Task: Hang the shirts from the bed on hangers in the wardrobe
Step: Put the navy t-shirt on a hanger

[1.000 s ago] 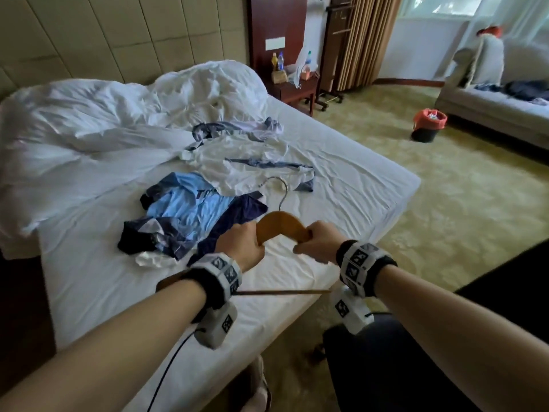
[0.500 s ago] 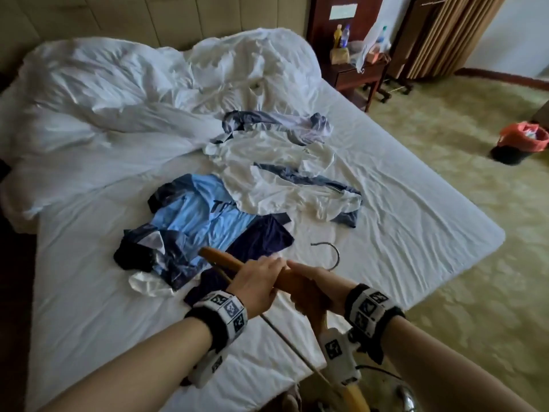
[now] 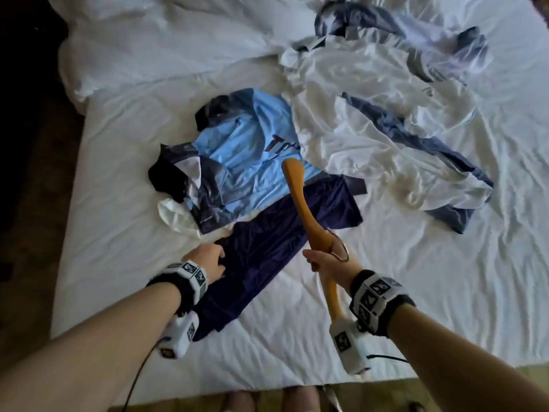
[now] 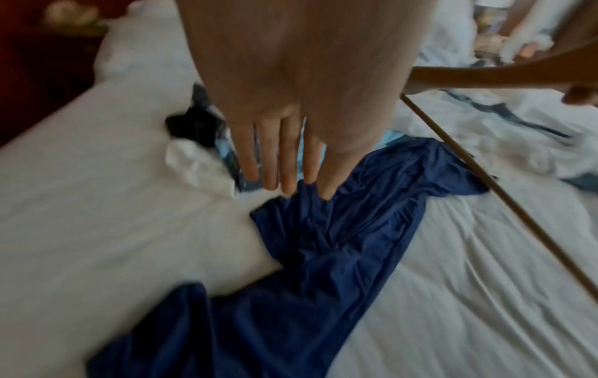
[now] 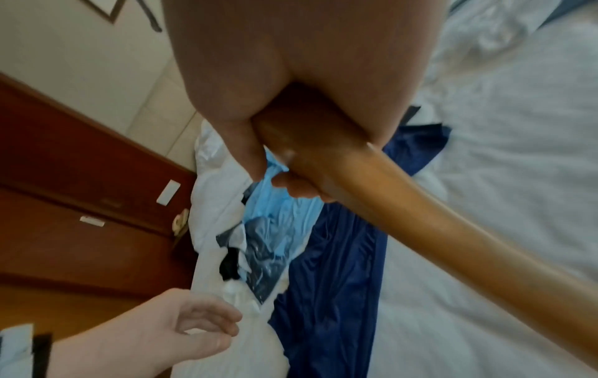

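The left hand has let go of the wooden hanger; now open, it seems to touch the navy shirt at seven o'clock. The right hand alone grips the hanger.

Navy shirt; light-blue shirt, dark panels; white shirt, blue-grey trim; honey-brown hanger; white sheet.

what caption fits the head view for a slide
Right hand grips a wooden hanger as left hand reaches the navy shirt.

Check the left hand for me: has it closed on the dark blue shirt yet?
No: in the left wrist view the left hand has straight fingers, their tips just at the dark blue shirt, not curled round it.
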The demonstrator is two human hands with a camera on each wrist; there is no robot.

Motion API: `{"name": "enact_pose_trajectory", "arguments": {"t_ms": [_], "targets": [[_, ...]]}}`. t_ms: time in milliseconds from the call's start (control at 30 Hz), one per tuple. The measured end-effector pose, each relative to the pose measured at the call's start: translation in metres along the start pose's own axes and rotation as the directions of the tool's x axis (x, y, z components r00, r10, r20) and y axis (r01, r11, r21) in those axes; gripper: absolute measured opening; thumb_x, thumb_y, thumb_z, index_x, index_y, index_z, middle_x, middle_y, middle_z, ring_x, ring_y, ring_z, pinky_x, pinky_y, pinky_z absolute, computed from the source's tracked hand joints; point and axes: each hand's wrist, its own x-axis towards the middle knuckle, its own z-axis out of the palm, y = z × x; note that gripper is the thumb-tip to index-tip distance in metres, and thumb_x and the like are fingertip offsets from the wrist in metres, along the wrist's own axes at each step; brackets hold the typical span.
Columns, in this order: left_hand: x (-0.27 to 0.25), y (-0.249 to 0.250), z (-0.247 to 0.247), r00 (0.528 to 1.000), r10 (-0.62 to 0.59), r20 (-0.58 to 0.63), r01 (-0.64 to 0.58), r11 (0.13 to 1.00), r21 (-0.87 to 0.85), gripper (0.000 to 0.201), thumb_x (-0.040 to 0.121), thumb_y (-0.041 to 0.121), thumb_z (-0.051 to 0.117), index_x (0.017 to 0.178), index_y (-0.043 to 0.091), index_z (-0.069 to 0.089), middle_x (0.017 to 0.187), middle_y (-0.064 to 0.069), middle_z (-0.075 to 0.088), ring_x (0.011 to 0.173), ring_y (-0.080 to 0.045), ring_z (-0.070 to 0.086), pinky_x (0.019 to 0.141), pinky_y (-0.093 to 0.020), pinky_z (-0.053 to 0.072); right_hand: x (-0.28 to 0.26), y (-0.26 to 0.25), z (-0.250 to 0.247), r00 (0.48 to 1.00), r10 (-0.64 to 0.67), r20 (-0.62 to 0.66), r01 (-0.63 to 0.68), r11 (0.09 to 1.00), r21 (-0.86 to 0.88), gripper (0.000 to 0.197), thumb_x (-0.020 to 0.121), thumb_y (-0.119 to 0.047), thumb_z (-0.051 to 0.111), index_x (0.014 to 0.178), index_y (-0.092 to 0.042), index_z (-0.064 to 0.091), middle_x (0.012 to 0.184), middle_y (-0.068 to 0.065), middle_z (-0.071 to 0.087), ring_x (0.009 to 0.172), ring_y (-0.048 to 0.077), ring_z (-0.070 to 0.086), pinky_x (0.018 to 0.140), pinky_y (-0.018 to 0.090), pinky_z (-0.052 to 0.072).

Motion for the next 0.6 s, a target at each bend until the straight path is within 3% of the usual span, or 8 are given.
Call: {"name": "enact_pose_trajectory", "arguments": {"t_ms": [133, 200, 267, 367, 433, 533, 600], "targets": [[0.033, -0.012, 0.061, 0.992, -0.05, 0.117, 0.06, 0.994, -0.09, 0.057, 0.092, 0.029, 0.067, 0.143, 0.014, 0.045, 0.14, -0.007, 0.052, 0.126, -0.023, 0.053, 0.105, -0.035, 0.044, 0.043, 0.029, 0.033, 1.0, 0.011, -0.007, -0.012, 0.989, -0.145, 0.025, 0.076, -0.028, 0.073, 0.089, -0.018, 0.054, 0.074, 0.003, 0.059, 0.07, 0.025, 0.061, 0.067, 0.042, 0.051], [0.044, -0.017, 0.086, 0.993, -0.052, 0.105, 0.06, 0.996, -0.068, 0.067, 0.093, 0.03, 0.066, 0.15, 0.017, 0.033, 0.148, -0.005, 0.039, 0.133, -0.023, 0.043, 0.108, -0.038, 0.041, 0.06, 0.04, 0.045, 0.998, 0.061, -0.006, -0.061, 0.981, -0.182, 0.024, 0.082, -0.024, 0.074, 0.097, -0.017, 0.057, 0.077, 0.002, 0.059, 0.073, 0.023, 0.06, 0.07, 0.04, 0.051], [0.051, -0.021, 0.102, 0.993, -0.088, 0.078, 0.088, 0.996, -0.002, 0.066, 0.094, 0.033, 0.064, 0.149, 0.022, 0.03, 0.148, -0.004, 0.036, 0.132, -0.024, 0.043, 0.105, -0.039, 0.043, 0.07, 0.05, 0.056, 0.994, 0.107, 0.0, -0.104, 0.971, -0.214, 0.025, 0.085, -0.021, 0.073, 0.104, -0.015, 0.057, 0.082, 0.001, 0.059, 0.077, 0.021, 0.059, 0.073, 0.04, 0.051], [0.056, -0.028, 0.113, 0.989, -0.125, 0.078, 0.125, 0.992, -0.003, 0.045, 0.098, 0.036, 0.055, 0.139, 0.022, 0.042, 0.134, -0.003, 0.057, 0.121, -0.025, 0.056, 0.099, -0.035, 0.044, 0.071, 0.06, 0.075, 0.999, 0.037, 0.01, -0.031, 0.942, -0.335, 0.026, 0.084, -0.023, 0.071, 0.103, -0.017, 0.054, 0.088, 0.003, 0.061, 0.081, 0.023, 0.059, 0.075, 0.041, 0.051], [0.054, -0.032, 0.117, 0.994, -0.075, 0.083, 0.081, 0.994, -0.077, 0.035, 0.1, 0.036, 0.052, 0.131, 0.019, 0.053, 0.125, -0.003, 0.064, 0.115, -0.025, 0.061, 0.096, -0.034, 0.047, 0.069, 0.058, 0.085, 1.0, 0.027, 0.001, -0.025, 0.94, -0.342, 0.025, 0.085, -0.025, 0.069, 0.103, -0.016, 0.054, 0.088, 0.007, 0.061, 0.081, 0.026, 0.059, 0.073, 0.039, 0.05], [0.043, -0.037, 0.111, 0.987, 0.036, -0.156, -0.087, 0.938, -0.337, 0.018, 0.097, 0.026, 0.058, 0.094, 0.01, 0.065, 0.089, -0.004, 0.066, 0.082, -0.026, 0.065, 0.077, -0.04, 0.052, 0.064, 0.05, 0.09, 0.999, 0.053, -0.013, -0.054, 0.947, -0.316, 0.024, 0.087, -0.03, 0.067, 0.102, -0.018, 0.053, 0.087, 0.006, 0.062, 0.08, 0.026, 0.061, 0.071, 0.039, 0.05], [0.029, -0.032, 0.098, 0.961, 0.062, -0.269, -0.187, 0.863, -0.469, 0.019, 0.098, 0.021, 0.057, 0.086, 0.008, 0.062, 0.072, 0.0, 0.061, 0.066, -0.021, 0.06, 0.066, -0.035, 0.047, 0.059, 0.047, 0.09, 0.999, 0.048, -0.01, -0.049, 0.956, -0.289, 0.027, 0.081, -0.041, 0.066, 0.097, -0.026, 0.051, 0.087, 0.002, 0.064, 0.077, 0.023, 0.062, 0.073, 0.045, 0.055]]}}
